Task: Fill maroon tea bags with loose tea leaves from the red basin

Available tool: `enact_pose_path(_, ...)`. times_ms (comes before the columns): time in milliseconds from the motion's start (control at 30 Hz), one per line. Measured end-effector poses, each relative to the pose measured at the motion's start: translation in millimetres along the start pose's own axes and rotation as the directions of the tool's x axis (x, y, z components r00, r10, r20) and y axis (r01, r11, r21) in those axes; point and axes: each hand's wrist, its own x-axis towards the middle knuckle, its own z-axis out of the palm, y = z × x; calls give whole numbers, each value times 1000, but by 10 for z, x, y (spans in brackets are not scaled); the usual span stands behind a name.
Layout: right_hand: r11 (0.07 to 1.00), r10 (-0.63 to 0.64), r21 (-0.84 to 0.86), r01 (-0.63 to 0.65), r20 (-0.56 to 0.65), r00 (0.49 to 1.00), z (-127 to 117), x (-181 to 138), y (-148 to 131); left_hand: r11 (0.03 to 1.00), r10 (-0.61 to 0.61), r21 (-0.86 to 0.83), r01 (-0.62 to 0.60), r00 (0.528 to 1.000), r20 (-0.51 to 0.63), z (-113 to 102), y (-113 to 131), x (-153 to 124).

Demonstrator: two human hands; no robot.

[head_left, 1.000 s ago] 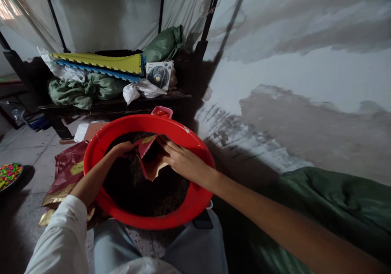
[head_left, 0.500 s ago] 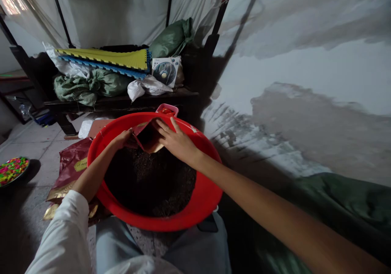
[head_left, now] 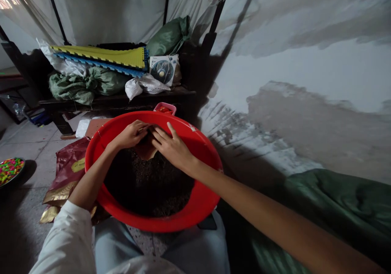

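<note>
A big red basin (head_left: 201, 200) rests on my lap, filled with dark loose material (head_left: 149, 184). At its far side both hands hold a small brownish pouch (head_left: 146, 150) over the dark material. My left hand (head_left: 132, 133) has its fingers curled round the pouch's upper left edge. On the right edge of the pouch lies my right hand (head_left: 171, 145), fingers pressed together against it. Most of the pouch is hidden behind the two hands.
Dark red and gold bags (head_left: 65, 176) lie on the floor left of the basin. A dish of coloured bits (head_left: 10, 170) sits at far left. Behind stands a low bench (head_left: 116, 101) piled with green sacks, foam mats and a boxed fan. A green sheet (head_left: 330, 209) lies at right.
The two hands have drawn together at the basin's far side and closed the open pouch between them. It was held lower and wide open a second ago.
</note>
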Motion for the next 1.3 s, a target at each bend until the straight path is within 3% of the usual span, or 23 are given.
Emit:
enact_pose_path(67, 994, -68, 83, 72, -53, 996, -39, -68, -145, 1000, -12, -8, 12, 998, -56, 42, 23, 9)
enact_pose_path(100, 973, -168, 152, 174, -51, 984, -45, -102, -235, 1000, -21, -7, 20, 996, -90, 57, 27, 14)
enact_pose_path(167, 854, -428, 333, 399, 16, 904, -20, -155, -434, 1000, -31, -5, 30, 989, -147, 76, 23, 19)
enact_pose_path(200, 786, -520, 432, 442, 75, 851, 10, -172, -532, 999, -32, -4, 32, 986, -164, 83, 16, 20)
enact_pose_path(267, 744, -546, 587, 320, 257, 797, 87, -180, -708, 1000, -28, -2, 28, 985, -171, 95, -4, 20)
enact_pose_path(333, 773, -432, 634, 19, 504, 748, 160, -165, -842, 1000, -16, -8, 14, 986, -163, 110, -26, 18)
enact_pose_path(400, 755, -369, 614, -228, 687, 626, 198, -144, -938, 1000, 0, -20, -3, 988, -152, 123, -45, 16)
enact_pose_path(467, 724, -388, 608, -327, 750, 536, 195, -133, -1006, 999, 6, -32, -11, 990, -140, 133, -59, 13)
enact_pose_path(500, 713, -401, 615, -337, 751, 525, 182, -135, -1032, 999, 7, -35, -12, 991, -134, 135, -65, 12)
enact_pose_path(733, 695, -481, 668, -266, 706, 519, 152, -213, -992, 999, 36, -24, -39, 993, -111, 149, -89, 2)
enact_pose_path(900, 641, -404, 698, -318, 660, 634, 192, -346, -824, 1000, 17, 7, -16, 998, -62, 217, -34, -7)
enact_pose_path(1033, 611, -344, 730, -307, 594, 727, -5, -336, -563, 999, -23, 34, 24, 999, -30, 266, 20, -17)
enact_pose_path(1133, 464, -198, 768, -442, 576, 793, -201, -162, -253, 999, -22, 29, 22, 1000, -17, 283, 31, -22)
enact_pose_path(1200, 307, 11, 760, -573, 599, 801, -263, -14, -44, 999, -21, 32, 22, 1000, -12, 290, 34, -24)
enact_pose_path(1233, 263, 135, 771, -580, 566, 813, -268, 52, 43, 999, -22, 33, 22, 1000, -10, 292, 39, -24)
enact_pose_path(1300, 266, 296, 781, -564, 491, 819, -250, 143, 170, 999, -32, 29, 32, 999, -16, 298, 55, -23)
